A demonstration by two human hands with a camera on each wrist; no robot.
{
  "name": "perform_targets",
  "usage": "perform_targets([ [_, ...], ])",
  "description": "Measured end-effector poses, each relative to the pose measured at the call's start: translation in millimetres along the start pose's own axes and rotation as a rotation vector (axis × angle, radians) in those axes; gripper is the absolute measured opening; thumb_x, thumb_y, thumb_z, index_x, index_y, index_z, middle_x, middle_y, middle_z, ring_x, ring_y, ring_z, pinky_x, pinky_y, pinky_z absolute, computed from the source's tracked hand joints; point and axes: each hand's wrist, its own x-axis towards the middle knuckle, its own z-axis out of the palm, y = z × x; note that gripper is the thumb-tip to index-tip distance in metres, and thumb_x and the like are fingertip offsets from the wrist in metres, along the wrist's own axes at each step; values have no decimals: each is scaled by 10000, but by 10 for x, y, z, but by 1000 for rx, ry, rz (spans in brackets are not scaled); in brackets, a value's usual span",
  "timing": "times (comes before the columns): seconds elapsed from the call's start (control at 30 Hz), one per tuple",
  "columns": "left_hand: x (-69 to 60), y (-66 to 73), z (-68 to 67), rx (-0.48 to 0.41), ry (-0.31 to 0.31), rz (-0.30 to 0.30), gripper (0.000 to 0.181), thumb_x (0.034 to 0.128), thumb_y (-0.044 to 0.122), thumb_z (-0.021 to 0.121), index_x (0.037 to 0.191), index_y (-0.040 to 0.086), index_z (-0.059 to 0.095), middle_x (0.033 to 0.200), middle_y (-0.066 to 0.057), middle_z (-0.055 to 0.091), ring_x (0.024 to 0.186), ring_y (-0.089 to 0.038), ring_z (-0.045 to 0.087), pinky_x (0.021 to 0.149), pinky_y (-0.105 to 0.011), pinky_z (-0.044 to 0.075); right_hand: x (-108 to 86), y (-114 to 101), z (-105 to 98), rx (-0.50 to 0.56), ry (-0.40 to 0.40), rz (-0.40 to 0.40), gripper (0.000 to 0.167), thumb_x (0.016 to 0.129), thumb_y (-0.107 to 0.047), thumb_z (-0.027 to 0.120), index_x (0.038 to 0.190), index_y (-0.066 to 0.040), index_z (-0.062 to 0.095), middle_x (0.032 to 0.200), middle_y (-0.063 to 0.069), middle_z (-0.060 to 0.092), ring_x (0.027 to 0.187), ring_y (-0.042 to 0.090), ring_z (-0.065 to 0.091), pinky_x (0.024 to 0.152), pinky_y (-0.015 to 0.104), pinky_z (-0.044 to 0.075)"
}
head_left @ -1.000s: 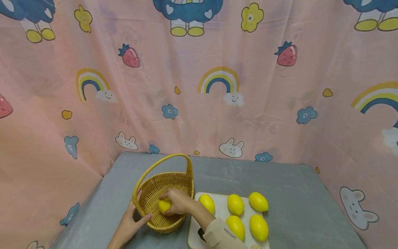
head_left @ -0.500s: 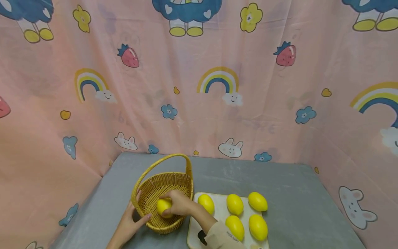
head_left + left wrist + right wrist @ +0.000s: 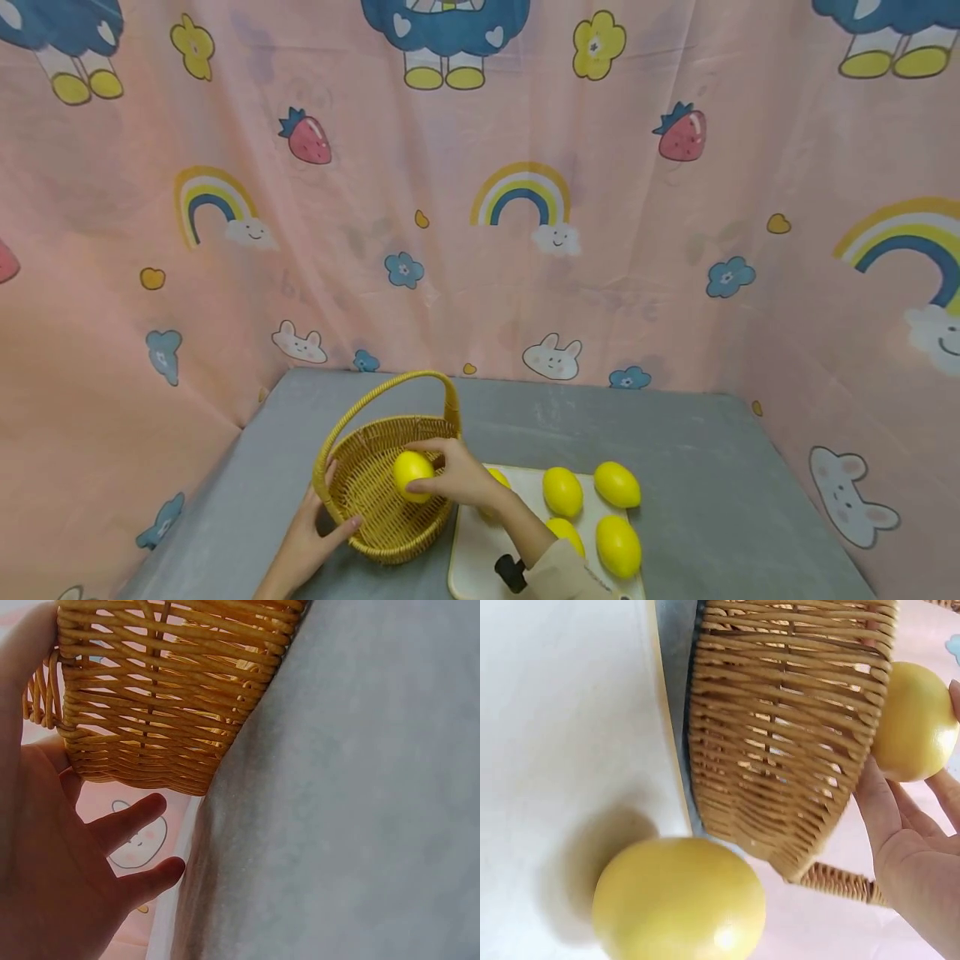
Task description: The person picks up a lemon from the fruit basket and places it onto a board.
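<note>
A yellow lemon (image 3: pixel 412 476) is pinched between the thumb and fingers of my right hand (image 3: pixel 457 477), just above the inside of a wicker basket (image 3: pixel 375 454). In the right wrist view this held lemon (image 3: pixel 915 724) shows beyond the basket's rim, with fingers around it. My left hand (image 3: pixel 311 525) grips the basket's left side, thumb at the near rim and fingers by the handle's foot. The left wrist view shows the left hand (image 3: pixel 67 855) at the basket's woven wall (image 3: pixel 150 697), two fingers reaching out past it. No other lemon shows inside the basket.
Right of the basket lies a white tray (image 3: pixel 480 546) bearing several lemons (image 3: pixel 562 492), some partly hidden by my right arm. A tall arched handle (image 3: pixel 382 387) spans the basket. The grey tabletop (image 3: pixel 697 475) extends behind and right, up to a pink patterned curtain (image 3: pixel 465 317).
My right hand has lifted the lemon off the basket's floor and moved it up and slightly right. My left hand stays on the basket. The view has shifted slightly.
</note>
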Motion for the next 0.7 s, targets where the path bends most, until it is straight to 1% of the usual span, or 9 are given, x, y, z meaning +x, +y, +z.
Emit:
perform_targets([
  [0.07,-2,-4,-1,4,3,2,919,896,301,759,1597,77,209,1648,-177,116,1464,-504,97,1050,-775,154,-43,1,-39,3,10,-4,528,861,-170,794,1351,-73,625,1355,94,603,1097,222,578,828,269,517],
  [0.13,-2,-3,-2,8,4,2,920,894,304,761,1596,75,212,1649,-170,120,1466,-500,97,1049,-774,158,-91,1,-77,22,21,-1,525,866,-168,790,1356,-79,622,1357,93,597,1102,238,581,836,286,521],
  [0.2,0,0,-4,8,1,0,922,894,309,761,1597,77,210,1651,-164,119,1467,-497,94,1050,-773,157,-143,1,-115,61,32,-4,518,873,-146,782,1360,-77,618,1358,109,588,1079,257,597,832,305,533],
  [0.37,3,15,-12,11,-8,-6,933,898,324,755,1603,93,191,1654,-163,103,1466,-499,94,1050,-773,159,-274,-20,-202,139,59,-19,504,882,-104,770,1361,-77,615,1333,136,594,1045,275,641,803,309,559],
  [0.57,-9,-3,-24,12,-4,-11,938,896,312,757,1601,75,186,1655,-156,103,1464,-499,93,1040,-781,154,-424,-60,-294,144,97,-29,513,882,-145,778,1365,-87,614,1355,137,587,1065,291,644,782,294,568],
  [0.7,-2,-32,-1,9,0,-4,941,891,305,764,1601,78,190,1655,-145,109,1468,-488,92,1043,-778,156,-524,-38,-381,141,135,-31,521,884,-141,775,1369,-62,604,1390,168,557,1078,335,636,808,340,579],
])
